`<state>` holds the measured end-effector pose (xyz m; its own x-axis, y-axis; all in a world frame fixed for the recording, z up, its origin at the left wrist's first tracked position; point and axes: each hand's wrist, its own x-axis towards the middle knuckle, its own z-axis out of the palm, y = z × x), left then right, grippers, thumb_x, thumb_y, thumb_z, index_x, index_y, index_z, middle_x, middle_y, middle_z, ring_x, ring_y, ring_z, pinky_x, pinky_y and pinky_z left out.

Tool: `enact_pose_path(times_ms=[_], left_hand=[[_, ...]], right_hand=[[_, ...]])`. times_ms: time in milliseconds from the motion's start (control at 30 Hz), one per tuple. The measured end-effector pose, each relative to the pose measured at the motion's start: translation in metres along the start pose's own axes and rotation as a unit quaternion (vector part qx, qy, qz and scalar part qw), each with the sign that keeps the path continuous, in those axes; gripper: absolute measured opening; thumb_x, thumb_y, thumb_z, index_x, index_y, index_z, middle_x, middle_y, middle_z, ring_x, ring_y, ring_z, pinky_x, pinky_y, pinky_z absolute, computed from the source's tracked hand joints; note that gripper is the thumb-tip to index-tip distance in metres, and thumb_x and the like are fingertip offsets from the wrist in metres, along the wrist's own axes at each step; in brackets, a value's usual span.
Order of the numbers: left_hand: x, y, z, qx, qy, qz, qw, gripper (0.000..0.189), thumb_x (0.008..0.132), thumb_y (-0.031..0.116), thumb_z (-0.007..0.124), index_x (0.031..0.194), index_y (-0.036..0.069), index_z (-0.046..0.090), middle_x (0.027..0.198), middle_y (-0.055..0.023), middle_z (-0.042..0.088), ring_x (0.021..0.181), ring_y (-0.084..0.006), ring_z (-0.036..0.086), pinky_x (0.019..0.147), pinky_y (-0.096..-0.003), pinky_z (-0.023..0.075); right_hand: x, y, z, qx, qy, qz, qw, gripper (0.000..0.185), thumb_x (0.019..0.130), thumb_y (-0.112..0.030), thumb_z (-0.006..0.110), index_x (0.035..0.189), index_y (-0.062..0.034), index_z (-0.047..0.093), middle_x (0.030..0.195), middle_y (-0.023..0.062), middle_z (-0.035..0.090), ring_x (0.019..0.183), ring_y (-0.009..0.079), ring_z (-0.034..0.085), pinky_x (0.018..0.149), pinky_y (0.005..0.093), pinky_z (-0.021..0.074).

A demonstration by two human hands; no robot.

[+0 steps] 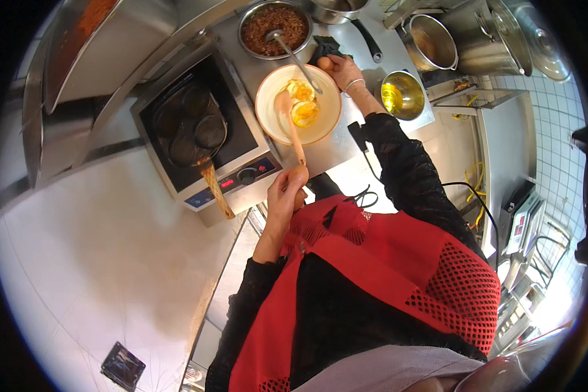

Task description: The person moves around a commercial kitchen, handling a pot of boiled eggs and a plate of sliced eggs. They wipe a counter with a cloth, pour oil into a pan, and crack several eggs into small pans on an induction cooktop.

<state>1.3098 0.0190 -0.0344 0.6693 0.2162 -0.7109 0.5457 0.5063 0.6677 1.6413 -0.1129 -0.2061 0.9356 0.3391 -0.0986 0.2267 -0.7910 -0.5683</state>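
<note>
My left hand (283,192) holds brown eggs (298,174), one at the fingertips and another lower against the palm. Beyond it, a wide cream bowl (269,128) holds fried eggs (305,113) and a wooden spatula (295,134), whose handle reaches over the rim towards my left hand. Right of that bowl, my right hand (345,72) has its fingers on a brown egg (325,63) beside a dark cloth (327,46). On the induction cooker (240,147) at left sits a dark pan with round hollows (210,131) and a wrapped handle (216,191).
A steel bowl of brown minced food (274,22) stands at the back, its ladle (294,56) reaching over the cream bowl. A steel pot with yellow oil (411,98) is right of my right hand. A black-handled saucepan (367,39) and large pots (428,39) stand beyond.
</note>
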Motion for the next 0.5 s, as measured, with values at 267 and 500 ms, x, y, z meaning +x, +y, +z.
enact_pose_path(times_ms=[267, 500], left_hand=[[-0.011, 0.014, -0.022, -0.077, -0.024, 0.05, 0.995, 0.033, 0.094, 0.029, 0.06, 0.113, 0.002, 0.059, 0.088, -0.0032, 0.06, 0.064, -0.0101, 0.058, 0.048, -0.0236, 0.0444], [-0.016, 0.022, -0.036, -0.074, -0.005, 0.076, 0.994, 0.037, 0.097, 0.027, 0.054, 0.12, -0.001, 0.056, 0.097, -0.0096, 0.067, 0.068, -0.0141, 0.061, 0.049, -0.0243, 0.048]], right_hand=[[0.012, 0.045, 0.025, 0.295, -0.031, 0.09, 0.951, 0.052, 0.075, -0.023, 0.082, 0.119, -0.0018, 0.064, 0.092, 0.0054, 0.071, 0.08, 0.0111, 0.064, 0.075, 0.0267, 0.0524], [-0.01, 0.01, -0.008, 0.392, 0.034, 0.165, 0.904, 0.05, 0.078, -0.026, 0.08, 0.12, -0.0029, 0.063, 0.068, -0.0039, 0.055, 0.054, 0.0078, 0.049, 0.048, 0.0243, 0.0427]])
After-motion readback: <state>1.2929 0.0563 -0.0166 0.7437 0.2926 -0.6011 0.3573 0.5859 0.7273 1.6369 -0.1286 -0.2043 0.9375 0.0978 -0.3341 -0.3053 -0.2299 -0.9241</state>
